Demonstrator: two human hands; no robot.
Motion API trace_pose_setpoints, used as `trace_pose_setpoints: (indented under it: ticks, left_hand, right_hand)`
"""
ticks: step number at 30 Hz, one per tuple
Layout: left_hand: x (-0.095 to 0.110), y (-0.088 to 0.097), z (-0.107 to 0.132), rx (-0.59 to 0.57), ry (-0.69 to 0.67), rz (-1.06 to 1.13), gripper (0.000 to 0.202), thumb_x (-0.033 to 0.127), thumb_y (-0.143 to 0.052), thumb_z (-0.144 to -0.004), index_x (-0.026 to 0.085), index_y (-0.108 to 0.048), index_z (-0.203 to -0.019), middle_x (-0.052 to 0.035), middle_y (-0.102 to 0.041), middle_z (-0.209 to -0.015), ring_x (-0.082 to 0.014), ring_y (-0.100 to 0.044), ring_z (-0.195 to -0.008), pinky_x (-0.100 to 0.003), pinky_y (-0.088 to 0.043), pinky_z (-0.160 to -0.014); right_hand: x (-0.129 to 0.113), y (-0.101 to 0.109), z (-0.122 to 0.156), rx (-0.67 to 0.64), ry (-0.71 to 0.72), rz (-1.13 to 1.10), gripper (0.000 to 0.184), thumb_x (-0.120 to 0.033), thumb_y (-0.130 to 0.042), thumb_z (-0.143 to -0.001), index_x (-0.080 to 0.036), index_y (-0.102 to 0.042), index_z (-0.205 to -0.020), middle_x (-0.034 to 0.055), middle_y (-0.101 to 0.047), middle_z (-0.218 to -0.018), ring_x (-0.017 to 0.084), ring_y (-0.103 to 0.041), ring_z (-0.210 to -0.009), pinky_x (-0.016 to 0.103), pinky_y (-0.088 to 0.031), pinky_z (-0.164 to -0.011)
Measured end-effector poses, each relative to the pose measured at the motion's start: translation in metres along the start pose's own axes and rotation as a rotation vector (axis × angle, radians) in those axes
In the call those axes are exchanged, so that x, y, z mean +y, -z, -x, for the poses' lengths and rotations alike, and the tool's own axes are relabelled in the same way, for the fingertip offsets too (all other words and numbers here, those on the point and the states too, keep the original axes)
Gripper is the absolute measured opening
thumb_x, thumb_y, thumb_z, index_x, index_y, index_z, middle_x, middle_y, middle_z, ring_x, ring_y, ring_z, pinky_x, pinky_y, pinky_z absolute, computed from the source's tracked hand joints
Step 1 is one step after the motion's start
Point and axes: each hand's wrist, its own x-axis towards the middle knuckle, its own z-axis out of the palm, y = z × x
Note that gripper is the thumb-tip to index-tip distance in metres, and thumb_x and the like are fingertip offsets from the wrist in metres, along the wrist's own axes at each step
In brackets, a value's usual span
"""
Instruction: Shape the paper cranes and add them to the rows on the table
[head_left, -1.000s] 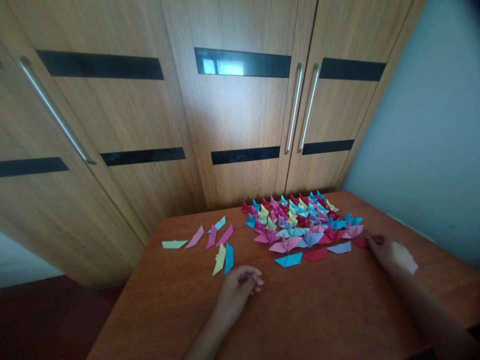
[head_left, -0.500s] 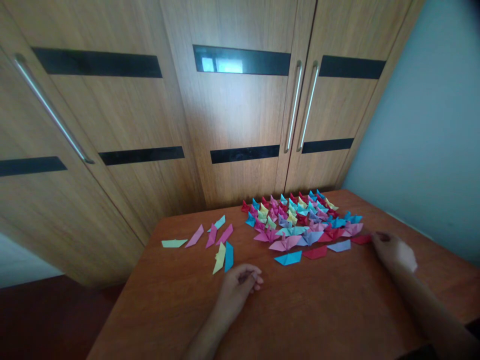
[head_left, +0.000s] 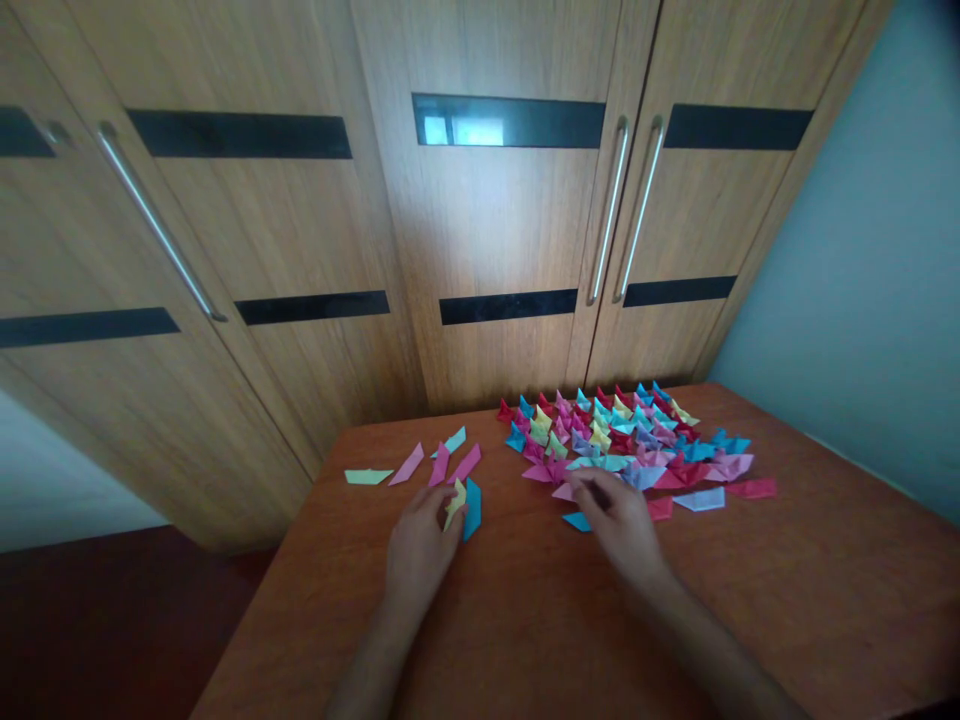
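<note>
My left hand (head_left: 424, 550) has its thumb and fingers closed on a yellow folded paper strip (head_left: 455, 503), pointed at its ends. Right beside it lies a blue folded strip (head_left: 472, 510). Farther right, my right hand (head_left: 619, 520) hovers over the front of the paper group, fingers loosely bent with a gap at the thumb and nothing visible in them. It partly covers a blue folded piece (head_left: 576, 522) and a pink paper figure (head_left: 562, 491). Beyond the hand are a red piece (head_left: 661, 509), a lavender piece (head_left: 700, 499) and another red piece (head_left: 752, 487).
Several rows of colourful folded paper figures (head_left: 600, 437) stand at the table's back right. Pink strips (head_left: 407, 464), a pale green strip (head_left: 367, 477) and a light blue strip (head_left: 454, 440) lie left on the brown table (head_left: 517, 620). A wooden wardrobe (head_left: 502, 220) stands behind.
My right hand has left the red piece at the far right and moved left across the front row. My left hand has moved left and taken hold of the yellow strip. The view has shifted slightly.
</note>
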Motion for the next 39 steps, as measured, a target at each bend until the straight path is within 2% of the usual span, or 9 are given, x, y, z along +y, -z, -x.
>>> trace_pose_setpoints:
  ticks: [4,8,13,18,22,25,27,33,39]
  left_hand:
    - [-0.011,-0.003,-0.002,-0.055,0.009,-0.220,0.033,0.034,-0.059,-0.078,0.021,-0.060,-0.109,-0.0082,-0.060,-0.109,-0.0233,-0.056,-0.098,-0.031,-0.039,-0.087]
    - [-0.017,-0.009,-0.002,-0.062,-0.016,-0.301,0.032,0.031,-0.057,-0.079,0.019,-0.059,-0.109,-0.0100,-0.058,-0.107,-0.0240,-0.055,-0.097,-0.033,-0.038,-0.087]
    - [-0.018,-0.006,-0.001,-0.074,0.013,-0.227,0.024,0.018,-0.054,-0.079,0.019,-0.057,-0.102,-0.0081,-0.061,-0.108,-0.0229,-0.056,-0.100,-0.030,-0.038,-0.087]
    - [-0.022,-0.002,-0.002,-0.060,0.094,-0.056,0.021,0.015,-0.052,-0.079,0.023,-0.053,-0.098,-0.0051,-0.066,-0.097,-0.0228,-0.062,-0.089,-0.028,-0.041,-0.074]
    - [-0.018,-0.002,-0.005,0.037,0.137,0.367,0.013,0.026,-0.060,-0.074,0.022,-0.055,-0.085,-0.0012,-0.067,-0.082,-0.0210,-0.063,-0.080,-0.028,-0.045,-0.070]
    - [-0.006,-0.005,-0.004,0.008,0.201,0.746,0.029,0.035,-0.070,-0.064,0.020,-0.057,-0.084,-0.0021,-0.068,-0.083,-0.0210,-0.064,-0.082,-0.027,-0.047,-0.072]
    - [0.004,-0.008,-0.001,-0.042,0.231,0.872,0.035,0.036,-0.074,-0.061,0.018,-0.060,-0.088,-0.0035,-0.070,-0.088,-0.0208,-0.063,-0.086,-0.027,-0.047,-0.075]
    - [0.021,-0.019,0.010,-0.233,0.227,0.908,0.030,0.041,-0.074,-0.063,0.016,-0.066,-0.079,-0.0030,-0.069,-0.079,-0.0180,-0.061,-0.075,-0.024,-0.045,-0.068]
    - [0.029,-0.020,0.017,-0.216,0.240,0.936,0.030,0.042,-0.073,-0.066,0.016,-0.069,-0.081,-0.0008,-0.066,-0.073,-0.0137,-0.057,-0.068,-0.021,-0.042,-0.064]
  right_hand:
    - [-0.015,-0.060,0.007,-0.199,0.068,0.034,0.019,-0.025,-0.048,-0.082,-0.022,-0.066,-0.078,0.0016,-0.066,-0.074,0.016,-0.057,-0.066,0.026,-0.042,-0.063]
    - [-0.007,-0.088,0.011,-0.222,0.054,0.073,0.019,-0.019,-0.046,-0.080,-0.021,-0.065,-0.077,0.0017,-0.067,-0.076,0.016,-0.059,-0.069,0.026,-0.042,-0.066]
    - [0.005,-0.088,0.018,-0.240,0.044,0.015,0.020,-0.018,-0.045,-0.079,-0.021,-0.065,-0.079,0.0024,-0.068,-0.079,0.018,-0.061,-0.073,0.027,-0.044,-0.069]
    - [0.007,-0.087,0.020,-0.230,0.015,-0.030,0.018,-0.019,-0.047,-0.078,-0.020,-0.066,-0.080,0.0019,-0.066,-0.074,0.017,-0.059,-0.068,0.027,-0.043,-0.063]
    - [0.005,-0.085,0.020,-0.234,-0.025,-0.101,0.017,-0.026,-0.049,-0.081,-0.021,-0.066,-0.083,0.0021,-0.066,-0.075,0.017,-0.059,-0.067,0.027,-0.044,-0.063]
    - [0.002,-0.083,0.021,-0.252,-0.079,-0.204,0.019,-0.033,-0.054,-0.081,-0.021,-0.065,-0.088,0.0029,-0.067,-0.080,0.018,-0.059,-0.072,0.028,-0.046,-0.065]
    - [0.001,-0.083,0.022,-0.271,-0.119,-0.300,0.023,-0.037,-0.057,-0.079,-0.020,-0.064,-0.094,0.0028,-0.066,-0.084,0.017,-0.059,-0.073,0.027,-0.046,-0.065]
    - [0.003,-0.087,0.019,-0.304,-0.175,-0.473,0.026,-0.044,-0.061,-0.077,-0.018,-0.061,-0.084,-0.0001,-0.060,-0.073,0.014,-0.054,-0.064,0.023,-0.043,-0.056]
    - [0.000,-0.082,0.019,-0.230,-0.171,-0.415,0.032,-0.049,-0.059,-0.077,-0.017,-0.064,-0.075,0.0000,-0.059,-0.063,0.014,-0.052,-0.059,0.024,-0.042,-0.057]
